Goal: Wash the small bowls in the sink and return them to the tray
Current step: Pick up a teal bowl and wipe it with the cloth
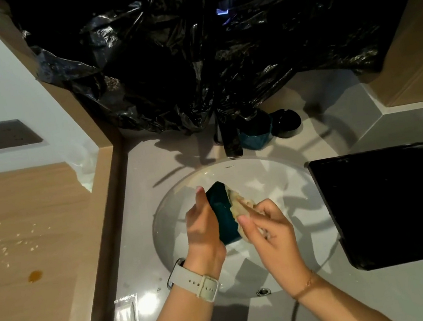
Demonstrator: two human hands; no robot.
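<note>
Over the white sink point(283, 177), my left hand point(205, 229) grips a small dark teal bowl point(221, 208), tilted on its side. My right hand point(268, 227) presses a pale yellowish cloth point(238, 202) against the bowl's rim and inside. The black tray point(390, 203) lies on the counter right of the sink and looks bare. A second teal bowl point(254, 136) stands behind the sink beside the faucet point(230, 141).
A black plastic bag point(203, 52) hangs over the back of the counter. A dark round dish point(286, 124) sits behind the sink at the right. A small white packet point(125, 318) lies on the counter's left front. A wooden surface with crumbs and a stain lies further left.
</note>
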